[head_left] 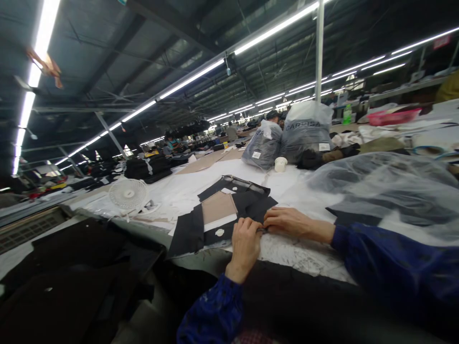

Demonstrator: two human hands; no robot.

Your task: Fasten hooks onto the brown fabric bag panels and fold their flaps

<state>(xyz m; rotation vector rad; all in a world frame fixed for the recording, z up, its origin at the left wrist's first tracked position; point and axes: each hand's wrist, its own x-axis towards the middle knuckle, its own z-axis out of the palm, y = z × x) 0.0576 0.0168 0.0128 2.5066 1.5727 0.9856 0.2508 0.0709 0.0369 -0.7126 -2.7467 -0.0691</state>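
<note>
Pinching from both sides, the two hands meet over the tabletop (292, 253), left hand (247, 241) pointing up towards twelve, right hand (287, 220) coming in from three o'clock. Fingers are bent and drawn together on both, no real opening to speak of, and the tips share a small dark piece (262, 230). It's tiny in this view, so I can't swear whether it is loose or a corner of larger cloth.

And here's the relation that counts: the spread of dark cloth pieces (188, 229) lies at ten o'clock from that pinch, its long axis slanting from eight o'clock up to two. The left hand is clearly the nearer, right against the spread's near right side; the right hand sits on the far side of the pinch, its forearm running off towards four. On the spread, a brown panel (219, 208) lies flat, a white patch (220, 232) just below it at six.
</note>
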